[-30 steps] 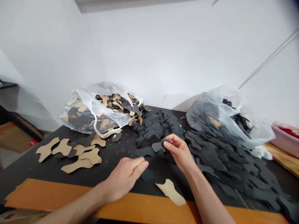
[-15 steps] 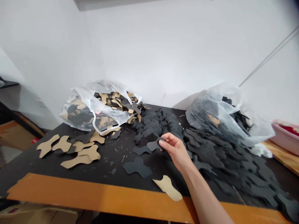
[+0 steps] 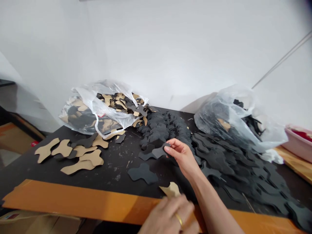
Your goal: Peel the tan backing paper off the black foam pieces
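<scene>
Wall (image 3: pixel 165 48), white and tall, stops me at the back. The black tabletop (image 3: pixel 114 162) sits against it, and an orange strip (image 3: pixel 73 198) marks the front edge. Heaped black pieces (image 3: pixel 219 162) fill the right side down to the front corner, so I see little room to move there. The left bag (image 3: pixel 85 94) is stuffed with tan and black bits, so I think lots are left. The right bag (image 3: pixel 209 113) has dark things inside. A black pile (image 3: pixel 156 126) runs in rows up the middle; I'd guess much is done there. Loose tan pieces (image 3: pixel 83 164) lie on the left. Between them and the pile I get my best room, with just grit and one loose black piece (image 3: pixel 143 174) near the front. My left hand (image 3: pixel 170 216) is a blur over the strip, hiding part of a lone tan piece (image 3: pixel 172 189); I can't tell if it grips it. My right hand (image 3: pixel 182 156) pinches a small gray piece (image 3: pixel 158 152) by the pile's front end, not yet let go.
</scene>
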### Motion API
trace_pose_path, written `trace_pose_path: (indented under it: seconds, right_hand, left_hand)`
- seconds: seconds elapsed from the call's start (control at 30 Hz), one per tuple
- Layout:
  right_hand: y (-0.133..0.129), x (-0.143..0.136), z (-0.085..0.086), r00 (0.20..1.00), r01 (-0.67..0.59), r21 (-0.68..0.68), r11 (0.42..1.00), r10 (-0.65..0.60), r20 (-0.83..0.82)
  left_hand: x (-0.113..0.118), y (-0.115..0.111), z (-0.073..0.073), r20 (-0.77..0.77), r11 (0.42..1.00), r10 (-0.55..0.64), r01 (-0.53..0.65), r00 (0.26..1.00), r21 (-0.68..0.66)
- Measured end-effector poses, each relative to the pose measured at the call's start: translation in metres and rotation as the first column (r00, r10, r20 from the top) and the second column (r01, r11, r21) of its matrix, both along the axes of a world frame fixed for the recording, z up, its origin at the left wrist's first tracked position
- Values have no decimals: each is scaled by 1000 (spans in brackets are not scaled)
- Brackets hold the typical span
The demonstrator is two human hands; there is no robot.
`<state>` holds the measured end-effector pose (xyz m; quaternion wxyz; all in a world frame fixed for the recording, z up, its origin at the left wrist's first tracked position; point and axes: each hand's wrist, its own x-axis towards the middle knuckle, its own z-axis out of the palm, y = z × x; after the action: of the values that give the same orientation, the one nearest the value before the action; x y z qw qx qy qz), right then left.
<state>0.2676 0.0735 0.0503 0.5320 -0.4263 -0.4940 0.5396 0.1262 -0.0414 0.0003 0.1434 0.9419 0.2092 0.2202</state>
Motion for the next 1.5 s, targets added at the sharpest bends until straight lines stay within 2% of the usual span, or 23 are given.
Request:
trace_pose_path:
  seconds: [0.1,0.13,0.2,0.23,0.27,0.3,0.33,0.4,0.43,0.47,0.53,0.6,0.7,0.8,0.97,1.27,1.5]
  right_hand:
    - [0,-1,0,1000,-20,-19,1000,21,16]
    - [0,-1,-1,999,-29,-25,999,30,21]
    - [-1,-3,-1,998,-48,-38,998,49,30]
    - [-2,-4,-1,998,-55,-42,998,57,32]
    - [-2,-5,-1,998,-60,-45,997,62,33]
    - [-3,-6,-1,997,-64,-47,997,65,32]
    - [-3,-8,-1,997,-66,-48,997,67,30]
    - [-5,-10,0,997,-70,-50,996,71,23]
    - [-5,-12,1,997,-71,-50,996,72,18]
    - [-5,-13,1,997,-72,-52,996,73,12]
    - [-5,-16,0,997,-73,-56,996,73,1]
    - [-5,-17,-3,997,-80,-63,995,80,-12]
    - [-5,-20,-6,994,-108,-80,991,105,-42]
    - [-6,-22,-6,991,-127,-111,986,122,-52]
    - [-9,-25,-4,990,-139,-166,976,137,-25]
    - [-11,-25,-4,986,-169,-183,969,165,-36]
    - [-12,-28,-3,981,-192,-147,970,185,-59]
  left_hand:
    - [0,9,-11,-22,956,175,-164,984,243]
    - [-1,9,-11,12,937,190,-185,982,295]
    - [-5,9,-2,156,942,146,-186,977,278]
    - [-10,11,8,265,959,122,-182,957,217]
    - [-17,15,20,359,987,81,-125,930,100]
    - [-25,22,34,421,993,114,-96,900,-63]
    - [-35,31,48,421,965,211,-120,882,-233]
    - [-57,59,72,387,848,465,-275,796,-453]
    - [-66,74,80,334,774,547,-312,768,-551]
    - [-75,90,85,288,714,573,-294,767,-636]
    - [-85,118,85,197,605,529,-203,825,-770]
    - [-89,136,78,150,531,474,-145,868,-835]
    - [-87,144,66,121,469,434,-110,893,-877]
    - [-86,142,62,117,457,427,-102,897,-884]
    - [-89,141,66,99,449,405,-103,909,-887]
    - [-87,137,64,109,482,377,-94,920,-871]
    - [-90,136,65,130,442,338,-35,932,-896]
